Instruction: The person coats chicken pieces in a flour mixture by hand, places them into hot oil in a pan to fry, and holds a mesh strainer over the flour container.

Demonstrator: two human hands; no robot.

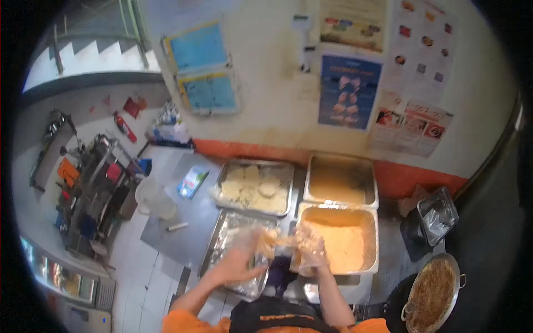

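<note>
My left hand [237,265] is bare and blurred, over the near metal tray [208,261], with its thumb stretched out. At its fingertips is a pale yellow, crumpled thing [268,244] that stretches toward my right hand; its kind is too blurred to tell. My right hand [312,255] wears a clear plastic glove with clumps of crumb or batter on the fingers. It is at the left rim of a deep metal pan [374,250] holding orange-yellow breading powder [344,244]. Whether its fingers close on anything is hidden by the coating.
Behind stand a tray [291,191] of pale, floured pieces and a pan [375,183] of brownish-orange contents. A wide pan of brown contents [436,294] and a lined black container [438,216] are right. Left are a clear jug [161,200], blue packet [192,183] and marker [177,226].
</note>
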